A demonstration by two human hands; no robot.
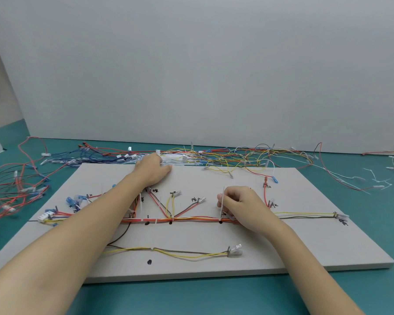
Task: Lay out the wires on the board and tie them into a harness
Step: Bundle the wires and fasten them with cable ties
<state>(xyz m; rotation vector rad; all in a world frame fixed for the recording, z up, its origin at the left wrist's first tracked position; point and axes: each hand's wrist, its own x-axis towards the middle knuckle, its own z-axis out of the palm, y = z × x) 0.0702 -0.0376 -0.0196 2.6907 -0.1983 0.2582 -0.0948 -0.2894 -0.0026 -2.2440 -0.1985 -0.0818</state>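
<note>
A grey board (305, 242) lies on the teal table with a wire harness (191, 218) running left to right across its middle, branches fanning up to small pegs. Several white cable ties bind the trunk. My right hand (239, 205) rests on the trunk and pinches the upright tail of a white cable tie (222, 202) between thumb and fingers. My left hand (151, 170) reaches to the board's far edge, fingers curled down over a pile of loose white cable ties (176, 159); whether it holds one is hidden. A yellow and brown wire pair (187, 252) lies lower on the board.
Loose wires lie in heaps behind the board: blue and red ones (93, 154) at the left, yellow and orange ones (243, 155) at the right. More red wires (11, 185) spread at the far left. Cut tie ends (378, 178) lie at the right. A white wall stands behind.
</note>
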